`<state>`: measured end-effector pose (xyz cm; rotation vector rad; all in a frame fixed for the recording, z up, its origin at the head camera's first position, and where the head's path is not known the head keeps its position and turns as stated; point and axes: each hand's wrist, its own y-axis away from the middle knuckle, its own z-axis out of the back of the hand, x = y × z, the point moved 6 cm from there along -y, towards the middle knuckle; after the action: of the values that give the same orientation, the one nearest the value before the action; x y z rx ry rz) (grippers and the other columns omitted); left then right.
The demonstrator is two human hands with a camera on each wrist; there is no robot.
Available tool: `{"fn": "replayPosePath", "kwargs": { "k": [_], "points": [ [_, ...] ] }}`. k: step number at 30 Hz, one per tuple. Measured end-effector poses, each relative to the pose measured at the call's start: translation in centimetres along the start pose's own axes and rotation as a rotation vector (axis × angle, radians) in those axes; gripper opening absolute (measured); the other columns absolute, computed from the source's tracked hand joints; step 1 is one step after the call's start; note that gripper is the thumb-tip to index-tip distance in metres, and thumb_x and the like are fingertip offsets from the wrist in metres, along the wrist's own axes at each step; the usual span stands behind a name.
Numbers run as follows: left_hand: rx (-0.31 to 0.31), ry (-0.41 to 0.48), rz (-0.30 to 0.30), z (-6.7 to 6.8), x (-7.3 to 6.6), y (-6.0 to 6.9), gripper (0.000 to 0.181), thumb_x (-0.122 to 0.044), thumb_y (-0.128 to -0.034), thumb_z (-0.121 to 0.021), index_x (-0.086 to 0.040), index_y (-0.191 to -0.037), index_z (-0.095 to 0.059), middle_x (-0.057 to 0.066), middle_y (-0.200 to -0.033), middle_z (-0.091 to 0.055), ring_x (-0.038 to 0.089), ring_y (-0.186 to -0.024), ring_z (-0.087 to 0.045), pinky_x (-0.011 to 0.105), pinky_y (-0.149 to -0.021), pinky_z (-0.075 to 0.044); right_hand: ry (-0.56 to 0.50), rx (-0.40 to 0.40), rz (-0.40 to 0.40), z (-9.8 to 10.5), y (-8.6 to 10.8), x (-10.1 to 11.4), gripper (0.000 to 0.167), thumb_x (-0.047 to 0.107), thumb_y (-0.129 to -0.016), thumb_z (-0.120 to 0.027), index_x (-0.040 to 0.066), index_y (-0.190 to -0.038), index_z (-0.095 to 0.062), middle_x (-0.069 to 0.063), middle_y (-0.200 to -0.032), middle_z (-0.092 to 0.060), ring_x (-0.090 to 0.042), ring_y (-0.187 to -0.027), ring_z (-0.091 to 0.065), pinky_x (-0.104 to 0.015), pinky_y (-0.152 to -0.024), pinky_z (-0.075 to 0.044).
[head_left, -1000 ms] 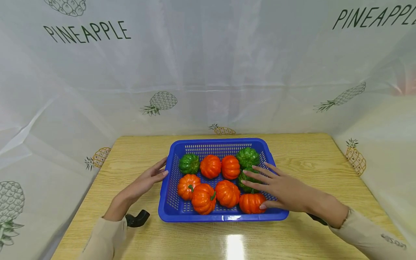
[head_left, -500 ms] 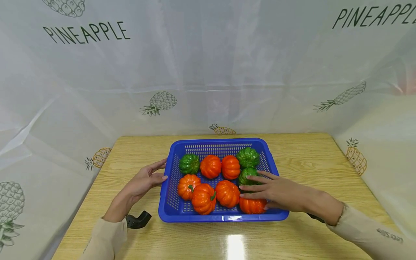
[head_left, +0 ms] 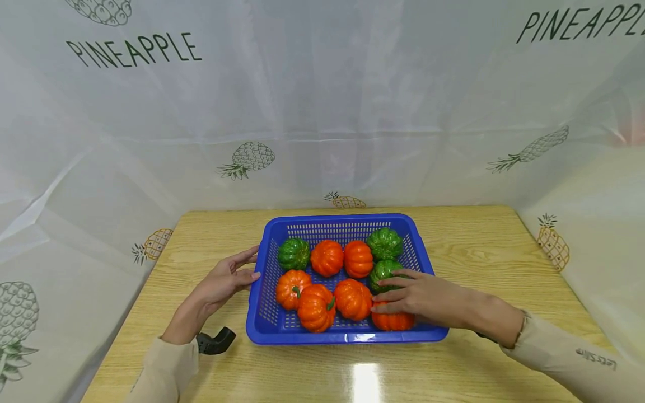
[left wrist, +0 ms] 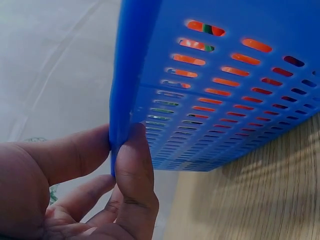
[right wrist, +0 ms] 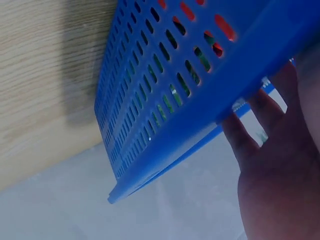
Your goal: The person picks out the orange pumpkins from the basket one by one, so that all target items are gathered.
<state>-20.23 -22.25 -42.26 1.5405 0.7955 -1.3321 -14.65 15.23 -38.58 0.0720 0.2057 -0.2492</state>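
Observation:
A blue plastic basket (head_left: pixel 347 338) holds several orange pumpkins and several green ones. At its left side my left hand (head_left: pixel 221 285) pinches the rim between thumb and fingers; the left wrist view shows the hand (left wrist: pixel 105 185) with fingers on both sides of the rim (left wrist: pixel 125 75). Over the right rim reaches my right hand (head_left: pixel 428 298), its fingers bent down over an orange pumpkin (head_left: pixel 393 321) in the front right corner, beside a green one (head_left: pixel 384 273). In the right wrist view the fingertips of that hand (right wrist: pixel 280 145) are hidden behind the rim (right wrist: pixel 200 120).
The basket stands on a wooden table (head_left: pixel 473 240). A black curved object (head_left: pixel 216 341) shows beside the left wrist. A white sheet printed with pineapples (head_left: pixel 322 112) hangs behind and beside the table.
My right hand has moved down toward the front right orange pumpkin, and its spread fingers have drawn closer together. My left hand has shifted slightly along the rim. The basket stands where it was.

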Motion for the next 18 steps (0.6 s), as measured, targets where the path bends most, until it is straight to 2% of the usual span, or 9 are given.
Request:
{"fn": "replayPosePath", "kwargs": {
  "k": [3,8,12,15,18],
  "points": [
    [0.0,0.001,0.0,0.0,0.1,0.0,0.076,0.0,-0.1059,-0.058,0.002,-0.168,-0.015,0.034,-0.16,-0.028,0.008,-0.1,-0.072,0.026,-0.086,-0.06,-0.003,-0.005,-0.02,0.2,0.1,-0.4,0.073,0.038,-0.075,-0.094,0.025,-0.143,-0.069,0.009,-0.142,-0.067,-0.022,-0.136,-0.059,-0.046,-0.11,-0.05],
    [0.007,0.007,-0.005,0.0,0.1,-0.1,0.077,0.0,-0.1056,-0.059,0.002,-0.168,-0.015,0.034,-0.159,-0.027,0.008,-0.101,-0.072,0.026,-0.087,-0.06,-0.107,-0.044,-0.102,0.8,0.8,-1.4,0.079,0.045,-0.071,-0.093,0.021,-0.142,-0.069,0.005,-0.138,-0.07,-0.027,-0.131,-0.061,-0.05,-0.107,-0.051],
    [0.017,0.021,-0.013,0.0,0.2,-0.2,0.077,0.001,-0.1054,-0.058,0.002,-0.168,-0.013,0.035,-0.159,-0.027,0.008,-0.101,-0.072,0.026,-0.087,-0.061,-0.161,-0.093,-0.152,1.2,1.5,-2.0,0.078,0.053,-0.075,-0.087,0.017,-0.142,-0.068,0.003,-0.135,-0.072,-0.032,-0.129,-0.061,-0.054,-0.104,-0.051],
    [0.017,0.025,-0.016,0.1,0.3,-0.2,0.077,0.002,-0.1053,-0.057,0.003,-0.168,-0.013,0.035,-0.158,-0.028,0.008,-0.1,-0.072,0.027,-0.087,-0.061,-0.187,-0.142,-0.191,1.5,1.9,-2.4,0.077,0.056,-0.079,-0.083,0.014,-0.142,-0.068,0.0,-0.133,-0.073,-0.034,-0.128,-0.061,-0.058,-0.102,-0.052],
    [0.011,0.028,-0.013,0.2,0.5,-0.1,0.076,0.003,-0.105,-0.057,0.002,-0.168,-0.014,0.034,-0.158,-0.029,0.009,-0.1,-0.073,0.027,-0.087,-0.061,-0.202,-0.232,-0.223,1.8,2.4,-2.7,0.078,0.054,-0.077,-0.084,0.012,-0.141,-0.069,-0.002,-0.131,-0.074,-0.035,-0.128,-0.061,-0.061,-0.1,-0.052]
  ]
}}
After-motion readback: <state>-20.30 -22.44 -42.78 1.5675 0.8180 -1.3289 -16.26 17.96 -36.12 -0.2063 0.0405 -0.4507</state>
